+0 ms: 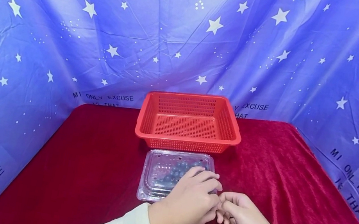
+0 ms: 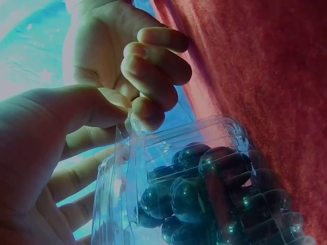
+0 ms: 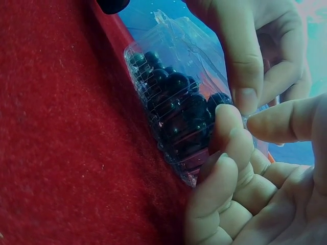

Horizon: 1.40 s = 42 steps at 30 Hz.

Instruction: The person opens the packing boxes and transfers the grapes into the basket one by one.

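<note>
A clear plastic clamshell box [image 1: 153,167] with its lid down lies on the red cloth and holds several dark, round, berry-like pieces [image 3: 176,84]. My left hand [image 1: 187,202] reaches over the box's right part, fingers spread above the lid. At the near right corner its thumb and a finger pinch the box's rim. My right hand [image 1: 244,216] comes from the right and pinches the same corner between thumb and forefinger, its other fingers curled. In the left wrist view the fingertips [image 2: 145,112] of both hands meet there. They hide the corner's exact shape.
A red plastic basket [image 1: 186,142] with slotted walls stands just behind the box. Red velvety cloth [image 1: 83,175] covers the table. A blue curtain [image 1: 165,26] with white stars hangs behind and along both sides.
</note>
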Each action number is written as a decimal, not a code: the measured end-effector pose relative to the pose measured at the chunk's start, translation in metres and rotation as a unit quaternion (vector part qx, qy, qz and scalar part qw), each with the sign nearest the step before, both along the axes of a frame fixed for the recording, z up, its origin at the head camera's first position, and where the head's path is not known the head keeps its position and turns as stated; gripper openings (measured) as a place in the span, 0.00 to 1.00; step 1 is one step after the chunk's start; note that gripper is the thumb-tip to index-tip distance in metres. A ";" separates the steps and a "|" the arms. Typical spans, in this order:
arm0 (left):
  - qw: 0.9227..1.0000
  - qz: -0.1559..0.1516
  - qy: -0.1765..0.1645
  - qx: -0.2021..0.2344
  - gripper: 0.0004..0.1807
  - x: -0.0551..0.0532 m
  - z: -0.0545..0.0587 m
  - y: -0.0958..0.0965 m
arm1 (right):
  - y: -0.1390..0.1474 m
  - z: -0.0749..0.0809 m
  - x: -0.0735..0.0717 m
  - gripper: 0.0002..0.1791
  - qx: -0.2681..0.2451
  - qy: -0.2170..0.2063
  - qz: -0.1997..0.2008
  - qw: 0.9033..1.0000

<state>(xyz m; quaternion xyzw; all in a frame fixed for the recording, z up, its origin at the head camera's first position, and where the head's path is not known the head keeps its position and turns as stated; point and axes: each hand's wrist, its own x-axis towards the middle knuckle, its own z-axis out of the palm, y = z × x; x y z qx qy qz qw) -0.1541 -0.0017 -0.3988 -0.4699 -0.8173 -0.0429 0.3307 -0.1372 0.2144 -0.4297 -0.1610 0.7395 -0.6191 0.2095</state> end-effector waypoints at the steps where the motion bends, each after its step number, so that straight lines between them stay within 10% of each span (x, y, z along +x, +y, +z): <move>1: 1.000 0.000 0.002 0.001 0.02 0.000 0.000 0.000 | 0.000 0.000 0.000 0.09 0.001 0.001 0.000 1.000; 42: 0.999 -0.016 0.031 0.017 0.03 0.005 0.008 -0.030 | -0.005 0.001 0.002 0.12 0.023 -0.008 -0.025 0.999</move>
